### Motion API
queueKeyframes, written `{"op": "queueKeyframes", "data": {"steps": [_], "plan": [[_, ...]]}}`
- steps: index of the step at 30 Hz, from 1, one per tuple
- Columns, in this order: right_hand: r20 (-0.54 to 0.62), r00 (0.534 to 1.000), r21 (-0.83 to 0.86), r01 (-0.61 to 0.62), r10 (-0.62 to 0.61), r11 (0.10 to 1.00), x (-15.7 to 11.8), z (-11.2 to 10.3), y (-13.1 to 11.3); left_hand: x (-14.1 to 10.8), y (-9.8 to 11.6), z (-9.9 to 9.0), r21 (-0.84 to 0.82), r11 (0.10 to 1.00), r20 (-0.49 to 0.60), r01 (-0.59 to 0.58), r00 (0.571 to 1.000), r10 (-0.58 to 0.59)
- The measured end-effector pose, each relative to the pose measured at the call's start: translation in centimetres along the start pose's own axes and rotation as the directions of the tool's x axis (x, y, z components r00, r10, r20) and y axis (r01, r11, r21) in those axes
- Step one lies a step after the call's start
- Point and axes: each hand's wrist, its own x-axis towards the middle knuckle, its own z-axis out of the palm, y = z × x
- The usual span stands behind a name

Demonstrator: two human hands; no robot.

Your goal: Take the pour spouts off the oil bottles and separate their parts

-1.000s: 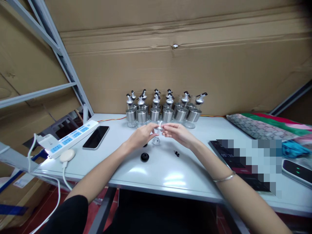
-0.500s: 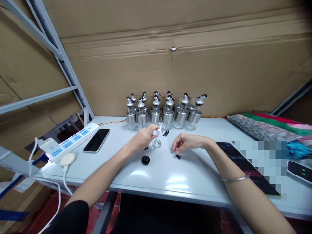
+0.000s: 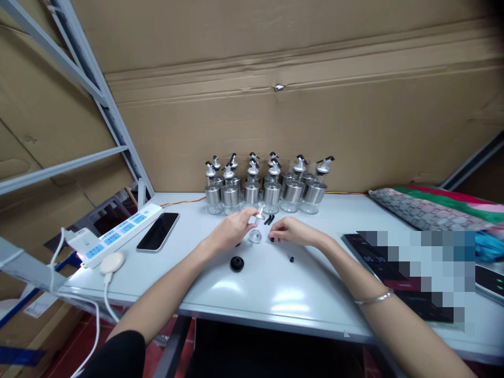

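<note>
Step in hand: judged to be fitting small parts to a pourer. The left hand (image 3: 235, 229) pinches a pale spout piece (image 3: 260, 211) between thumb and fingers, raised above the tabletop (image 3: 271, 278). The right hand (image 3: 293, 231) is closed at the fingertips on a small black part (image 3: 272, 240). The spout piece and this part are near each other but apart.

Component positions: a clear ring (image 3: 255, 237) lies between the hands. Two thin black strips (image 3: 269, 219) lie just beyond the right fingertips. A black round stopper (image 3: 237, 263) sits on the near side of the left hand; a second small black part (image 3: 291, 259) lies on the near side of the right hand. Bottles (image 3: 271, 191) with pourers stand beyond both hands.

Next move: in judgement, it calls for keeping the spout piece steady in the left hand and turning the small black part to the correct orientation before contact. The mating surface is too small to make out. Avoid knocking the clear ring.
</note>
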Motion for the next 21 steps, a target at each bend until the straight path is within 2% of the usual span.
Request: {"op": "queueKeyframes", "data": {"steps": [4, 7, 10, 15, 19, 21], "plan": [[0.031, 0.999, 0.015, 0.044, -0.044, 0.999, -0.1, 0.1, -0.1, 0.0, 0.0, 0.1, -0.013, 1.0, -0.002, 0.003, 1.0, -0.004], [-0.048, 0.998, 0.045, 0.045, -0.043, 0.998, 0.0, 0.1, 0.0, 0.1, 0.2, 0.0, -0.014, 1.0, 0.022, 0.009, 1.0, -0.009], [-0.147, 0.989, 0.247, 0.069, -0.033, 0.967, 0.1, 0.0, -0.2, 0.1, 0.5, 0.0, 0.01, 1.0, 0.058, 0.019, 0.998, -0.019], [-0.34, 0.94, 0.567, 0.19, 0.018, 0.802, 0.0, 0.2, -1.4, 0.2, 0.7, 0.1, 0.06, 0.998, 0.096, -0.006, 0.995, 0.0], [-0.359, 0.931, 0.742, 0.242, 0.065, 0.625, -0.1, 0.4, -2.2, 0.1, 0.8, 0.4, 0.07, 0.997, 0.099, -0.021, 0.995, 0.014], [-0.349, 0.934, 0.786, 0.246, 0.078, 0.566, -0.2, 0.5, -2.3, 0.1, 0.8, 0.4, 0.066, 0.997, 0.101, -0.03, 0.995, 0.023]]}}
